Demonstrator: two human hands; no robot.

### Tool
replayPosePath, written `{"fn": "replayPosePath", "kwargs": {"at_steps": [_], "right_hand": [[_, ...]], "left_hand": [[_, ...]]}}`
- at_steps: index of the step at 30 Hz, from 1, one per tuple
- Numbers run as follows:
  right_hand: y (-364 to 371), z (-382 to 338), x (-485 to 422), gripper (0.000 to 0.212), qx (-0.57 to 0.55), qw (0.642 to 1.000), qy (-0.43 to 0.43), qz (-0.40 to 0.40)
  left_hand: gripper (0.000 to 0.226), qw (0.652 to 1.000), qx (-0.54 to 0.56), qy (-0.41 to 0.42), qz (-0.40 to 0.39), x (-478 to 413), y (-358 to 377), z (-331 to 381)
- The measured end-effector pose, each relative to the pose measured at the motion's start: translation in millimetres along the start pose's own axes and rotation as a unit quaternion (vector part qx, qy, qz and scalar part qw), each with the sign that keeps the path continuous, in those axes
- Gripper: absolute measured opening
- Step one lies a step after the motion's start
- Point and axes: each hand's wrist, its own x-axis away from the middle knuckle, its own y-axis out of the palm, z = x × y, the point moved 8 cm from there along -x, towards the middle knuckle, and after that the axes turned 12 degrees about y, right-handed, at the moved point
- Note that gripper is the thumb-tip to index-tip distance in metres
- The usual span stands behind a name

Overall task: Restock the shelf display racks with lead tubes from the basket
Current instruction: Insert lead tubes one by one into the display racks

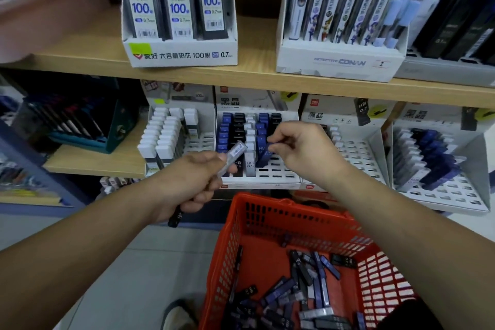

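L hand (198, 182) curled tight round a few lead tubes: clear tube (236, 152) pokes out top, dark tube (175, 218) out bottom, just in front of the rack (267, 178). R hand (302, 150), fingers bent, pinches a blue tube (270, 152) over the rack's mid rows. Below the rack, red basket (265, 220) w/ loose tubes (308, 278). No. of tubes in L hand: can't tell.

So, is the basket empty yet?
Not empty: many lead tubes lie loose on the floor of the red basket, mostly toward its near side.
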Motion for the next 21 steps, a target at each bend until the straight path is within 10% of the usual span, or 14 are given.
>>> {"fn": "replayPosePath", "kwargs": {"at_steps": [16,21], "right_hand": [[11.0,-0.3,3.1,0.021,0.062,0.997,0.027,0.033],[44.8,-26.1,54.1,0.03,-0.324,0.887,0.245,-0.218]], "left_hand": [[0.024,0.972,0.19,0.068,0.12,-13.9,8.9,26.4],[0.021,0.937,0.266,0.123,0.189,-20.0,17.4,50.6]]}}
